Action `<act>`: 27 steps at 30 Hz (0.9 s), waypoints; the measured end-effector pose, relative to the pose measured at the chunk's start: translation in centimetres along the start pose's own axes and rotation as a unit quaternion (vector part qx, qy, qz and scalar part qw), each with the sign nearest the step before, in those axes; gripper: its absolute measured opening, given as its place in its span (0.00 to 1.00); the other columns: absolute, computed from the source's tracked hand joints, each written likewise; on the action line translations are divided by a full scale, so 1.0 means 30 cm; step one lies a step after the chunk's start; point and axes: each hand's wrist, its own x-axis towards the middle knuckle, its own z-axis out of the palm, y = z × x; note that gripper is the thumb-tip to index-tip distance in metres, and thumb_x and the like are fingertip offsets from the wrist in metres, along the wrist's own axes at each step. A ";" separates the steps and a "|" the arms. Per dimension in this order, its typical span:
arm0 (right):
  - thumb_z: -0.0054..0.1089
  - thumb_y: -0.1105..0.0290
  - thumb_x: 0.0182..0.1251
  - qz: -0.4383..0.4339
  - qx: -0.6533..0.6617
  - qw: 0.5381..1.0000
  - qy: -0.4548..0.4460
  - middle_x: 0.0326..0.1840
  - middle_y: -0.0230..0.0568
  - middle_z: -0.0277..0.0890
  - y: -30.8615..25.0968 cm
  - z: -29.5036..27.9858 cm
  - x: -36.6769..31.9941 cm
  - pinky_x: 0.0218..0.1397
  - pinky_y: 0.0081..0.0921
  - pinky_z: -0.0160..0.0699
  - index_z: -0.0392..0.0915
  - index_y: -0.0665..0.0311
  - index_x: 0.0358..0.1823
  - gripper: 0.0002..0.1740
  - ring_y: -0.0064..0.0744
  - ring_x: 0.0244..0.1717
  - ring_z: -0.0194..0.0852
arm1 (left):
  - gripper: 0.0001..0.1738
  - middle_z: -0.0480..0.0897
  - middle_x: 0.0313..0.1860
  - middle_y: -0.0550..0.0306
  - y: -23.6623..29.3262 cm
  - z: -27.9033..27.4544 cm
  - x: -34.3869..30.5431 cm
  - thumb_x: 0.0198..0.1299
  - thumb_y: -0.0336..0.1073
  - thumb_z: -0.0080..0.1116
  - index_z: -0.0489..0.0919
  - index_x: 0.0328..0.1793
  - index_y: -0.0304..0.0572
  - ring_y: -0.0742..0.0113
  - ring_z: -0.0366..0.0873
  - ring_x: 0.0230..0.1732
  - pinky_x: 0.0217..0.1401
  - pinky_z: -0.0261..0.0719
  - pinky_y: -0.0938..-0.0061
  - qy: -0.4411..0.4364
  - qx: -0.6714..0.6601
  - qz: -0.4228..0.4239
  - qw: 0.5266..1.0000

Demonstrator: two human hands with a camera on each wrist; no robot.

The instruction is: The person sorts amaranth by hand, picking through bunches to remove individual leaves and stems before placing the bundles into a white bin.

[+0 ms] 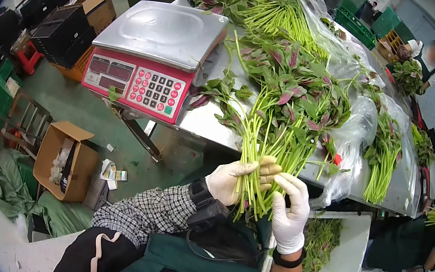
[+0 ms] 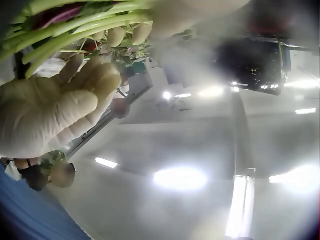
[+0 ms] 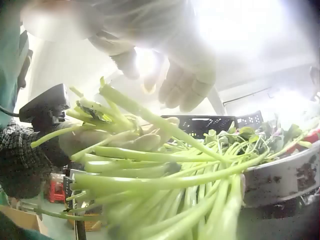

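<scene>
My gloved left hand (image 1: 226,182) grips a bunch of leafy greens that look like amaranth (image 1: 254,144) by the stems, close to their cut ends. Purple and green leaves of the bunch lie toward the metal table (image 1: 210,129). To the right of the stem ends is my gloved right hand (image 1: 291,217), its thumb and fingers loosely bent with nothing between them. In the right wrist view, the right hand's fingers (image 3: 182,85) hang above the pale green stems (image 3: 165,182). Left fingertips (image 2: 116,37) show beneath the stems in the left wrist view.
A red scale (image 1: 130,81) with a steel pan stands left of the bunch. More greens (image 1: 280,18) lie behind, beside plastic film (image 1: 355,120) and another bunch (image 1: 382,161). A white bin (image 1: 351,240) holding greens sits below the table edge. Other people work at the right.
</scene>
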 end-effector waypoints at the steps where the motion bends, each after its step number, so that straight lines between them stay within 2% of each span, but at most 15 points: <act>1: 0.60 0.77 0.54 -0.019 -0.010 1.000 -0.021 0.45 0.44 0.74 -0.007 0.010 0.015 0.53 0.33 0.69 0.77 0.64 0.47 0.16 0.43 0.47 0.71 | 0.27 0.66 0.65 0.45 -0.004 0.003 -0.001 0.65 0.40 0.48 0.62 0.67 0.35 0.53 0.65 0.66 0.69 0.62 0.60 -0.003 0.007 -0.003 1.000; 4: 0.60 0.78 0.52 -0.006 -0.040 0.997 -0.059 0.39 0.44 0.73 -0.025 0.041 0.037 0.46 0.31 0.71 0.77 0.64 0.44 0.15 0.43 0.41 0.72 | 0.28 0.67 0.65 0.46 -0.016 0.007 -0.003 0.66 0.41 0.47 0.61 0.68 0.37 0.56 0.67 0.63 0.66 0.65 0.60 -0.014 0.051 -0.008 0.999; 7: 0.59 0.79 0.52 0.003 -0.048 0.995 -0.086 0.34 0.45 0.72 -0.015 0.054 0.042 0.43 0.30 0.71 0.76 0.66 0.38 0.10 0.41 0.38 0.73 | 0.27 0.67 0.64 0.45 -0.010 0.026 -0.018 0.67 0.42 0.44 0.60 0.69 0.37 0.56 0.67 0.63 0.65 0.67 0.59 -0.019 -0.013 -0.047 0.999; 12: 0.57 0.79 0.53 0.026 -0.006 0.994 -0.102 0.29 0.44 0.70 -0.005 0.038 0.022 0.37 0.29 0.70 0.73 0.68 0.30 0.03 0.41 0.32 0.71 | 0.22 0.66 0.65 0.41 -0.014 0.001 -0.002 0.68 0.44 0.42 0.68 0.61 0.35 0.51 0.64 0.66 0.67 0.63 0.57 -0.046 -0.011 -0.015 0.999; 14: 0.57 0.78 0.54 0.050 0.048 0.991 -0.119 0.28 0.45 0.70 -0.022 -0.007 0.003 0.35 0.31 0.69 0.73 0.67 0.29 0.02 0.44 0.31 0.71 | 0.20 0.65 0.66 0.40 -0.016 -0.013 0.002 0.68 0.44 0.43 0.71 0.57 0.35 0.49 0.63 0.67 0.70 0.60 0.56 -0.045 -0.006 -0.002 0.999; 17: 0.58 0.78 0.53 0.105 0.105 0.959 -0.240 0.26 0.43 0.72 -0.032 -0.177 -0.053 0.33 0.27 0.69 0.74 0.68 0.27 0.03 0.37 0.29 0.72 | 0.19 0.66 0.65 0.39 -0.002 0.003 -0.010 0.67 0.43 0.44 0.73 0.53 0.35 0.48 0.61 0.68 0.72 0.57 0.55 0.016 0.002 -0.005 1.000; 19: 0.60 0.76 0.52 0.187 0.173 0.922 -0.291 0.24 0.42 0.72 -0.010 -0.301 -0.109 0.34 0.26 0.70 0.76 0.69 0.26 0.04 0.34 0.29 0.73 | 0.21 0.66 0.65 0.40 0.003 0.000 -0.010 0.67 0.43 0.44 0.70 0.58 0.36 0.49 0.61 0.68 0.71 0.58 0.57 0.015 0.012 -0.015 1.000; 20: 0.63 0.73 0.50 0.212 0.056 0.929 -0.297 0.23 0.42 0.73 0.014 -0.336 -0.134 0.35 0.27 0.72 0.79 0.68 0.27 0.06 0.36 0.30 0.75 | 0.22 0.65 0.66 0.40 0.005 0.003 -0.008 0.67 0.43 0.44 0.69 0.60 0.36 0.50 0.61 0.68 0.71 0.58 0.57 0.014 0.014 -0.022 1.000; 21: 0.65 0.70 0.49 0.188 -0.105 0.939 -0.269 0.28 0.44 0.75 0.022 -0.334 -0.143 0.37 0.29 0.74 0.81 0.66 0.29 0.08 0.38 0.32 0.76 | 0.23 0.65 0.66 0.41 -0.001 0.004 -0.007 0.67 0.43 0.44 0.68 0.62 0.36 0.50 0.61 0.69 0.71 0.58 0.57 0.013 0.016 -0.031 0.999; 23: 0.66 0.72 0.48 0.096 -0.300 0.937 -0.153 0.34 0.46 0.76 0.041 -0.310 -0.142 0.40 0.31 0.74 0.82 0.64 0.30 0.07 0.40 0.35 0.76 | 0.25 0.65 0.66 0.41 -0.014 0.004 0.003 0.67 0.42 0.46 0.65 0.65 0.36 0.51 0.61 0.68 0.71 0.59 0.58 0.007 0.011 -0.034 0.999; 24: 0.65 0.75 0.48 0.134 -0.169 0.971 -0.103 0.37 0.47 0.75 0.036 -0.294 -0.134 0.42 0.31 0.74 0.81 0.65 0.33 0.09 0.43 0.37 0.75 | 0.26 0.64 0.66 0.41 -0.017 0.004 0.007 0.66 0.42 0.47 0.63 0.66 0.36 0.51 0.61 0.68 0.71 0.59 0.58 0.004 0.012 -0.034 0.999; 27: 0.64 0.77 0.48 0.052 -0.019 0.997 -0.049 0.37 0.46 0.75 -0.030 -0.162 -0.045 0.42 0.32 0.73 0.79 0.64 0.37 0.12 0.44 0.37 0.75 | 0.28 0.65 0.66 0.42 -0.027 0.012 0.007 0.65 0.41 0.49 0.61 0.67 0.35 0.52 0.61 0.69 0.71 0.59 0.58 0.003 0.021 -0.028 0.999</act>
